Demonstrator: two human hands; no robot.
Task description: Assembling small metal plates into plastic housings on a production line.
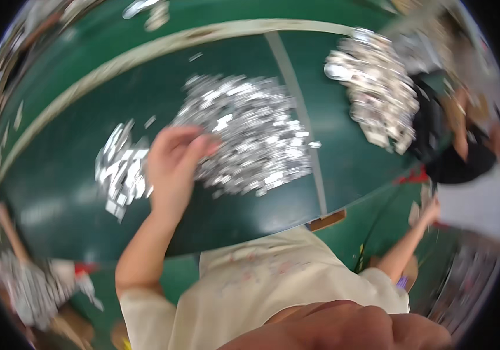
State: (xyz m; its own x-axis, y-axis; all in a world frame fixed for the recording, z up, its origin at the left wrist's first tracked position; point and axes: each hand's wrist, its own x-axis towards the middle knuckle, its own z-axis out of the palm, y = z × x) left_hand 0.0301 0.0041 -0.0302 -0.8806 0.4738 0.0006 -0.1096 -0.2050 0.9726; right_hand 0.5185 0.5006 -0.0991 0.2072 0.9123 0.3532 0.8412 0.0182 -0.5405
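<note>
My left hand [174, 157] is over the near-left side of a large pile of small silver, shiny pieces [255, 134] on the dark green table [250, 216]. Its fingers are curled in with the thumb close to them; whatever may be between them is hidden. To the left of this hand lies a smaller heap of flat silver pieces [122, 169]. My right hand [431, 211] is out at the lower right, off the table's edge, beside a small pale piece [414, 213]. Blur hides its fingers, so I cannot see if it grips that piece.
A heap of cream and silver pieces [381, 87] lies at the right, past a pale strip [299, 111] across the table. Beyond a pale curved ledge [203, 34] runs a green surface. Another person [466, 151] is at the right; someone else's arm [13, 230] shows at the left.
</note>
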